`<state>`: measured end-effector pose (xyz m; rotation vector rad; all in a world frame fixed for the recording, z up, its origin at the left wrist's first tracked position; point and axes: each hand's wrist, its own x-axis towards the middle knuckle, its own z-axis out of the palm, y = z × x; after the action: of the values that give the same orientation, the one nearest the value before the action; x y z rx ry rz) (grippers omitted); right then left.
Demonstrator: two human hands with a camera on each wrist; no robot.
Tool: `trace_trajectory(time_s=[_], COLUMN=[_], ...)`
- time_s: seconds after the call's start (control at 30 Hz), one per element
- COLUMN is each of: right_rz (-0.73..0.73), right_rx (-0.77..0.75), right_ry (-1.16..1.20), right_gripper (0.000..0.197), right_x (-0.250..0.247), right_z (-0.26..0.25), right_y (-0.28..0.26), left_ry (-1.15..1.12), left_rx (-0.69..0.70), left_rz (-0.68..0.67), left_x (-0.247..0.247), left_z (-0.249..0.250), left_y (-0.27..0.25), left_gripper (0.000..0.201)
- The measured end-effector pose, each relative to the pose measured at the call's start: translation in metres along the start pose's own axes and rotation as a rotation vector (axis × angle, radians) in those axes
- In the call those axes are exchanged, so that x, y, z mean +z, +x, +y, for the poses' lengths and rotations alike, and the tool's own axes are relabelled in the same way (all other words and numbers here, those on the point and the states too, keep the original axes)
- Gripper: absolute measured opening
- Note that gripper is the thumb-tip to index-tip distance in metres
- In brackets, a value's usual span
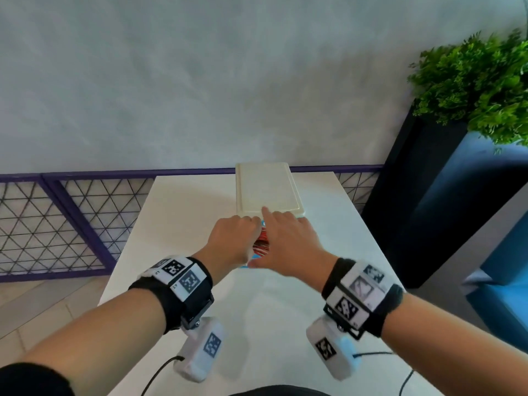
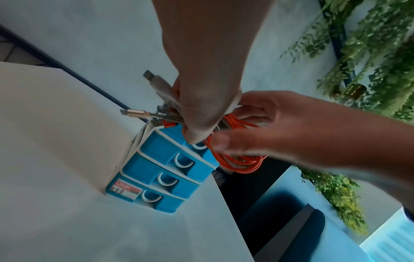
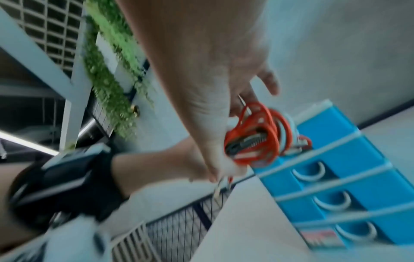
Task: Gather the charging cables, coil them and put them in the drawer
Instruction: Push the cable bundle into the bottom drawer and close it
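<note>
A small drawer unit [image 1: 265, 190] with a white top and blue drawers [image 2: 156, 159] stands at the far side of the white table [image 1: 177, 212]. Its top drawer looks pulled out under my hands. My left hand [image 1: 234, 241] grips a bundle of cable ends, and two USB plugs [image 2: 154, 79] stick out past its fingers. My right hand [image 1: 285, 244] holds the coiled orange cable [image 3: 253, 141] between thumb and fingers, right at the top drawer. Its index finger points out over the unit's top. White cable strands lie mixed into the coil.
A purple mesh railing [image 1: 57, 218] runs behind and left of the table. A dark planter [image 1: 423, 181] with a green plant [image 1: 471, 81] stands to the right, beside a blue seat [image 1: 500, 281]. Thin black leads hang from the wrist cameras near the table's front edge.
</note>
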<state>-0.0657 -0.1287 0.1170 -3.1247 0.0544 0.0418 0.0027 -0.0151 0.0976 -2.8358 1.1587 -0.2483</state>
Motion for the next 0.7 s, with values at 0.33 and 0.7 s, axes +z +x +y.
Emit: trace_trajectory(time_s=[0.33,0.7], right_rz=[0.316,0.05], right_rx=[-0.188,-0.212], right_ry=[-0.16,-0.107], right_gripper=[0.038,0.037], right_x=[0.052,0.045], right_z=[0.028,0.045], right_y=[-0.007,0.014], left_ry=[-0.372,-0.847], left_rx=[-0.061,-0.084], left_rz=[-0.218,-0.141], left_x=[0.005,0.001], left_z=[0.013,-0.021], left_y=[-0.018,0.005], left_gripper=[0.014,0.063])
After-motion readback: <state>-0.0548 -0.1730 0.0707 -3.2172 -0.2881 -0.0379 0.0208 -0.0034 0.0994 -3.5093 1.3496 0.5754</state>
